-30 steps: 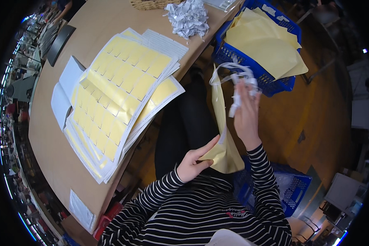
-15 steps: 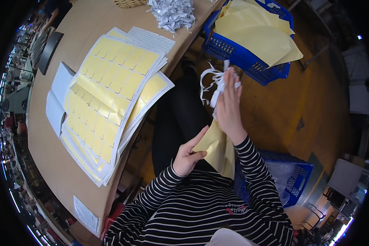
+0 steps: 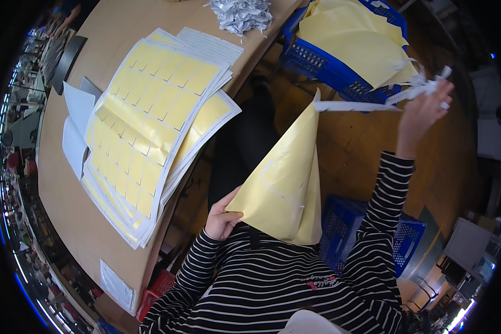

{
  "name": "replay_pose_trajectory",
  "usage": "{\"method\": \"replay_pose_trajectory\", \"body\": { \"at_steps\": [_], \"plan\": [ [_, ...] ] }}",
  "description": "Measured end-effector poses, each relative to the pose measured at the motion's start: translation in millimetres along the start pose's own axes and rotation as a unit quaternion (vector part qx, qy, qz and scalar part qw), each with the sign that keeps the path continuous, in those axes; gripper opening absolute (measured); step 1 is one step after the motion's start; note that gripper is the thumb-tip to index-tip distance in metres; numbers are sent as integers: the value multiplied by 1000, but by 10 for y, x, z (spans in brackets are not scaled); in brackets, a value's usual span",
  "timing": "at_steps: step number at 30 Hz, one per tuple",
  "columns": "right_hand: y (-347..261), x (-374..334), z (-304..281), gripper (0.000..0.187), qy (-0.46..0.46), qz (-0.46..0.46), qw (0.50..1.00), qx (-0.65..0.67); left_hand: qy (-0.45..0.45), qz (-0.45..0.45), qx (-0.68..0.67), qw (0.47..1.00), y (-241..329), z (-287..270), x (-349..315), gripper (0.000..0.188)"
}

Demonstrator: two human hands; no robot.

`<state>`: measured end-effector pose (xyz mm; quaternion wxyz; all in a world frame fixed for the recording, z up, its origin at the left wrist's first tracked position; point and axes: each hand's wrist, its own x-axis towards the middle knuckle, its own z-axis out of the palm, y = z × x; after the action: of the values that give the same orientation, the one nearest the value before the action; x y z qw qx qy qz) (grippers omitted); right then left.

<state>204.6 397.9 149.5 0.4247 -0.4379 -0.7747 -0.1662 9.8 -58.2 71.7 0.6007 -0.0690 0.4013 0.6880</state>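
Note:
My left hand (image 3: pixel 224 217) pinches the lower left corner of a folded yellow sheet (image 3: pixel 284 178), which hangs in front of my body. Out to the right, my right hand (image 3: pixel 426 111) is closed on a bunch of thin white paper strips (image 3: pixel 420 88). One white strip (image 3: pixel 356 106) stretches from the sheet's top corner to that hand. Beside me on the table lies a fanned stack of yellow label sheets (image 3: pixel 156 94), with white borders and cut lines making a grid.
On the brown table (image 3: pixel 67 183) sits a heap of white paper scraps (image 3: pixel 240 14) at the far edge. Yellow sheets fill a blue basket (image 3: pixel 317 61) ahead. A second blue crate (image 3: pixel 339 217) stands low at my right, and a red crate (image 3: pixel 161 283) at my left.
My right hand has swung up and right with the strips, away from the sheet. The sheet now stands taller and more spread, and my left hand has shifted left, holding its corner.

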Motion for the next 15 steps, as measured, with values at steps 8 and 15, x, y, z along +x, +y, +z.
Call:
{"method": "replay_pose_trajectory", "body": {
  "at_steps": [8, 15],
  "plan": [
    [1311, 1133, -349, 46, 106, -85, 948, -287, 2, 6, 88, 996, 6, -424, 41, 59],
    [-682, -737, -617, 46, -238, -164, 922, 257, -10, -17, 115, 993, -137, 15, 523, 52]
  ]
}}
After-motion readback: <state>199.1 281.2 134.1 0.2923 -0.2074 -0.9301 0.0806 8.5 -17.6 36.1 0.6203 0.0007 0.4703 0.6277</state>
